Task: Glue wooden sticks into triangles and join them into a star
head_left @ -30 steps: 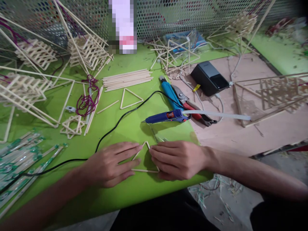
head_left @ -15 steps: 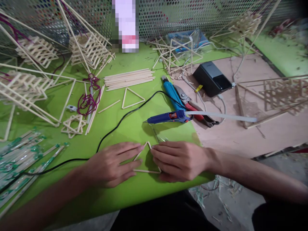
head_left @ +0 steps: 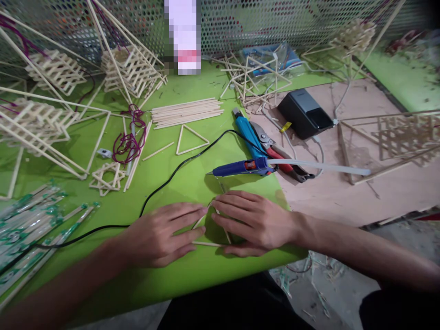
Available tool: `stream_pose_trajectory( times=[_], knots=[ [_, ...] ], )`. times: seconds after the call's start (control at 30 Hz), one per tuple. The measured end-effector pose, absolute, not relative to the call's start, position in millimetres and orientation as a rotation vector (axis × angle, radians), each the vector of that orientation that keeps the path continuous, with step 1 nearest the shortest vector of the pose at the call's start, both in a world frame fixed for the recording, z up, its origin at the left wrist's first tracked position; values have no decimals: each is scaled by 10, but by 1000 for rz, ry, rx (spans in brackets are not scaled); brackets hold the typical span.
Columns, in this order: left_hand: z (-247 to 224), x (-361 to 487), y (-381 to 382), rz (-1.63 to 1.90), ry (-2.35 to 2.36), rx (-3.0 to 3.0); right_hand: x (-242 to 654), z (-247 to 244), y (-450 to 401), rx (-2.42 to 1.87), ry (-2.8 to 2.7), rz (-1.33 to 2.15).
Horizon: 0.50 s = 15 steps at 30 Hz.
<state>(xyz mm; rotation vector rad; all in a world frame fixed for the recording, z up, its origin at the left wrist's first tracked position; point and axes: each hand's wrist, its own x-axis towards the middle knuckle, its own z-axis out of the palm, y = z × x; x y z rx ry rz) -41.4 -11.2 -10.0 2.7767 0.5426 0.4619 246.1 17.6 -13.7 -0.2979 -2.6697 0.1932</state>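
Note:
A small triangle of wooden sticks [head_left: 209,244] lies flat on the green table near its front edge, between my two hands. My left hand [head_left: 167,233] rests on the left side, open, fingers stretched out and fingertips touching the left stick. From the right, my right hand [head_left: 252,222] reaches over the triangle, open, with fingers spread. Its fingertips touch the top corner and right stick, and its thumb is by the lower right corner, partly hiding them. Just beyond lies a blue glue gun [head_left: 240,167] with a clear glue stick [head_left: 319,166] in its back.
Behind the glue gun lie red-handled pruning shears [head_left: 275,151] and a blue cutter [head_left: 248,133]. A stick bundle [head_left: 187,112], another triangle [head_left: 190,140] and purple cord [head_left: 129,144] lie farther back. A black cable [head_left: 172,172] crosses the table. Stick frames [head_left: 132,71] and wrapped chopsticks [head_left: 30,229] occupy the left.
My right hand has shifted slightly up and left, its fingers spreading over the triangle's top corner. My left hand stays nearly in place. The whole view has shifted slightly.

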Motion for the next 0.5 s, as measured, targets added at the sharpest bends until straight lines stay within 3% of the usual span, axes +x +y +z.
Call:
stream_pose_trajectory(
  times=[0.3, 0.5],
  knots=[
    [-103, -416, -116, 460, 550, 2770, 2471, -110, 190, -284, -2662, 200],
    [-108, -408, -117, 525, 529, 2832, 2481, -95, 183, -55, -2660, 153]
  ],
)
